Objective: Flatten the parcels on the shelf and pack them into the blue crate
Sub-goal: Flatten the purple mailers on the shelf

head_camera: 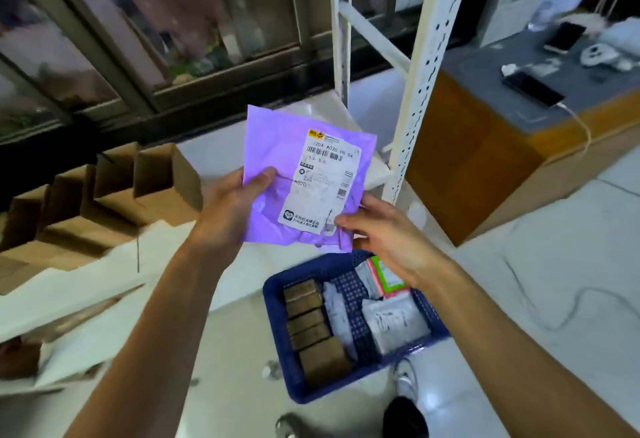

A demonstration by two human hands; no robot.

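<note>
Standing from twelve to one o'clock, the white shelf rack (419,91) is the biggest thing in view. No parcels show on the part of it that can be seen, so how many wait there cannot be told. A row of open cardboard boxes (114,192) sits at nine o'clock on a pale surface.

The blue crate (273,327) rests on the floor at five o'clock and looks about half packed. Brown boxes (311,327) line its nine o'clock side, white mailers (394,320) lie toward three o'clock, and a pink-edged packet (384,278) sits at its one o'clock corner. Bare mesh shows between them, so room remains.

The purple parcel (277,147) hangs at the centre, above the crate and apart from it, label up. It is thin but wrinkled, so I judge the flattening nearly done and the packing of this one not yet done.

The left hand (225,209) grips its nine o'clock edge, thumb on top. The right hand (384,233) pinches its five o'clock corner beside the shipping label (322,181).
</note>
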